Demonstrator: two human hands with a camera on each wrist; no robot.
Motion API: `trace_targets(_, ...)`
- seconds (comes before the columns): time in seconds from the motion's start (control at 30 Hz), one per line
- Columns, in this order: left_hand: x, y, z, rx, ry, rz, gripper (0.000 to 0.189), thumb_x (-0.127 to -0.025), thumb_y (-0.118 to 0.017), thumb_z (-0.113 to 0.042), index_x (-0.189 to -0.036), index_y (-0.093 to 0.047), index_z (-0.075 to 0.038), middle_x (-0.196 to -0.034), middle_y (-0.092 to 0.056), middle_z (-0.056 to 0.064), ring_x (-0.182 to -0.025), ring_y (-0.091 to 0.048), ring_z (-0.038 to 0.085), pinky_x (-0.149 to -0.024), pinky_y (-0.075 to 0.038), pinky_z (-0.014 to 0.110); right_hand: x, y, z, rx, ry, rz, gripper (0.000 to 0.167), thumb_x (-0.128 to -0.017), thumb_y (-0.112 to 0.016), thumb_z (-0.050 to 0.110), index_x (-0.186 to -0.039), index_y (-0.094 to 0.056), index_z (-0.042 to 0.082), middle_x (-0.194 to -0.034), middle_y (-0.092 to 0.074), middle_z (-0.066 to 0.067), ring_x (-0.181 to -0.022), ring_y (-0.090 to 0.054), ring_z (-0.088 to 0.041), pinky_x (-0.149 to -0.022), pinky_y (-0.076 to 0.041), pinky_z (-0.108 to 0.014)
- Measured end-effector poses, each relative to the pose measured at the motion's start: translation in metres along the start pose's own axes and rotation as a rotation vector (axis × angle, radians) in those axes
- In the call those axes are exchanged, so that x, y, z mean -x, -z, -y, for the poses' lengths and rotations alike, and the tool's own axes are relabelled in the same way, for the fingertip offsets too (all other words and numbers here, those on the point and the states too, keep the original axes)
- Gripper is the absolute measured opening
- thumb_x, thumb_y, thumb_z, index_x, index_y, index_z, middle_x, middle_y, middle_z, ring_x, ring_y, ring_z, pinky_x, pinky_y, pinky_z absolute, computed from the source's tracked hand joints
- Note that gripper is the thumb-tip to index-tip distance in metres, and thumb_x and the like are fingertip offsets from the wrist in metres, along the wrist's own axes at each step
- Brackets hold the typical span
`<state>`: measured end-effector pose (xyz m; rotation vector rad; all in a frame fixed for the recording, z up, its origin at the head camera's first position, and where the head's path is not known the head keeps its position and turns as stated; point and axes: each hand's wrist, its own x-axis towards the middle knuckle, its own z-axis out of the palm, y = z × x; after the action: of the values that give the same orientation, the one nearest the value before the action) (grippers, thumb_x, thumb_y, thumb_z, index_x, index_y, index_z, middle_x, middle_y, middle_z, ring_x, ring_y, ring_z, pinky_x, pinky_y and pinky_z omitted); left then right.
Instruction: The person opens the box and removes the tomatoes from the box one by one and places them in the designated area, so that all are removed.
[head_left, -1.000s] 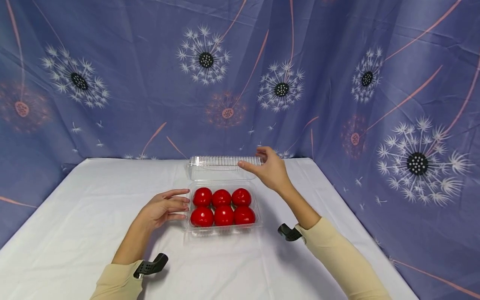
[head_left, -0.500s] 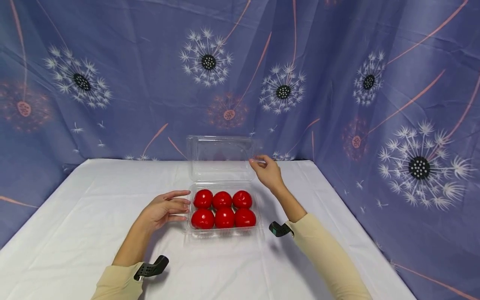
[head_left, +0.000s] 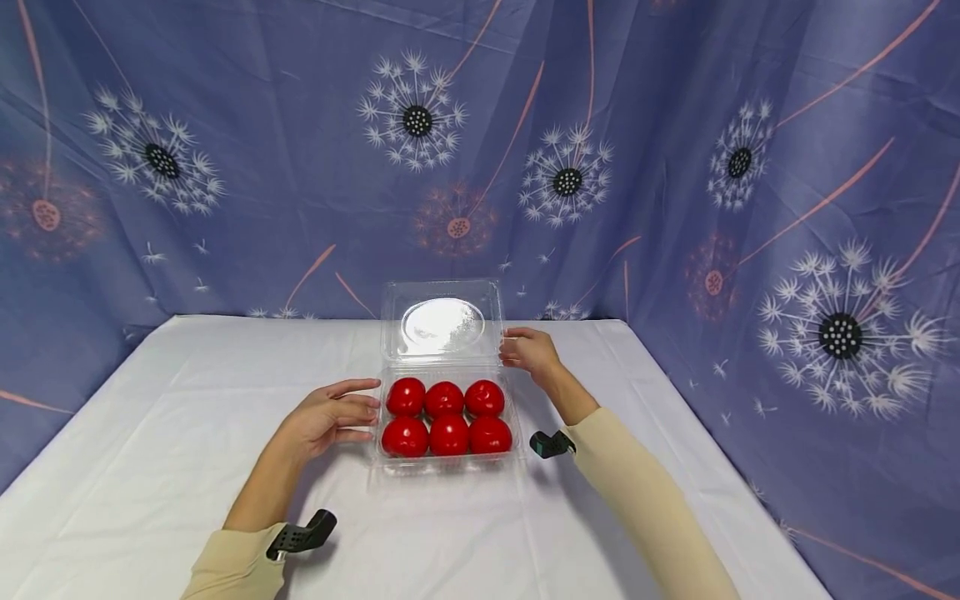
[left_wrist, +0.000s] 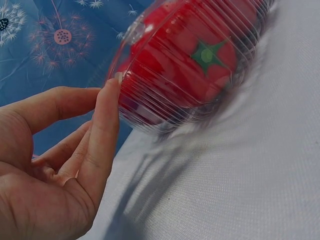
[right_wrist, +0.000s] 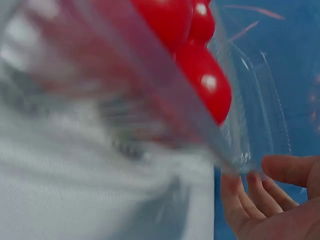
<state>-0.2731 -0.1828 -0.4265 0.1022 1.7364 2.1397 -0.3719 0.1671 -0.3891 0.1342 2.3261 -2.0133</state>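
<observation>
A clear plastic clamshell container (head_left: 450,468) holds several red tomatoes (head_left: 448,434) in two rows. Its clear lid (head_left: 397,329) stands raised at the back, hinged along the far side, with a bright oval glare on it. My left hand (head_left: 330,417) is at the container's left side, its extended fingertips touching the rim. In the left wrist view, a tomato's green star-shaped top (left_wrist: 207,55) shows through the ribbed wall. My right hand (head_left: 531,352) is by the lid's lower right edge, near the hinge, fingers loosely bent with fingertips right at the plastic.
A white cloth (head_left: 187,400) covers the table under the container. A purple-blue curtain (head_left: 285,125) with dandelion prints hangs behind the table and along its right side. Each wrist carries a black camera mount, the left one (head_left: 303,533) and the right one (head_left: 551,444).
The lid has swung up from lying back to standing raised. My right hand has come down and slightly left along its right edge. My left hand has stayed at the container's side.
</observation>
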Motion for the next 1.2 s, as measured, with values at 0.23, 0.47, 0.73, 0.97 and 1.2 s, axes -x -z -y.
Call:
trace_targets(0.23,0.001,0.001,0.002,-0.012,0.009,0.004,0.06,-0.092,-0.066,-0.001,-0.148,-0.046,-0.002,-0.107,-0.071,0.001,-0.086,-0.072,0.015,-0.075,-0.064,0.035,-0.01,0.001,-0.006,0.05,-0.13,0.021,0.043,-0.093,-0.062,0.003,-0.135,-0.06,-0.008,-0.136,-0.062,-0.025,-0.084,-0.072,-0.018,-0.083,-0.062,-0.032)
trace_targets(0.47,0.0,0.001,0.002,-0.002,0.01,-0.012,0.061,-0.091,-0.066,0.0,-0.148,-0.047,-0.001,-0.105,-0.072,0.001,-0.084,-0.072,0.015,-0.073,-0.064,0.035,-0.018,0.0,-0.017,-0.027,-0.221,0.032,0.045,-0.092,-0.061,0.002,-0.135,-0.058,-0.011,-0.136,-0.061,-0.027,-0.079,-0.07,-0.015,-0.075,-0.062,-0.026)
trace_targets(0.73,0.001,0.002,0.002,0.004,0.007,-0.001,0.057,-0.092,-0.065,0.0,-0.147,-0.049,-0.003,-0.105,-0.072,0.002,-0.085,-0.072,0.016,-0.073,-0.064,0.035,-0.016,0.001,-0.019,-0.027,-0.238,0.034,0.044,-0.093,-0.061,0.004,-0.135,-0.059,-0.009,-0.136,-0.061,-0.025,-0.084,-0.07,-0.017,-0.072,-0.061,-0.023)
trace_targets(0.97,-0.002,0.001,0.004,0.024,0.006,0.014,0.057,-0.093,-0.065,-0.001,-0.147,-0.049,-0.004,-0.106,-0.071,0.002,-0.084,-0.071,0.014,-0.072,-0.064,0.033,-0.002,0.012,0.0,0.154,-0.182,0.065,0.042,-0.094,-0.067,0.012,-0.132,-0.061,-0.006,-0.133,-0.065,-0.023,-0.111,-0.069,-0.035,-0.095,-0.059,-0.039)
trace_targets(1.2,0.0,0.002,0.002,0.025,0.003,0.011,0.057,-0.092,-0.065,0.001,-0.146,-0.049,-0.004,-0.105,-0.071,0.002,-0.084,-0.071,0.014,-0.072,-0.064,0.033,0.007,0.003,0.027,0.259,-0.103,0.097,0.05,-0.091,-0.075,0.02,-0.134,-0.061,0.0,-0.137,-0.062,-0.019,-0.125,-0.06,-0.042,-0.101,-0.055,-0.043)
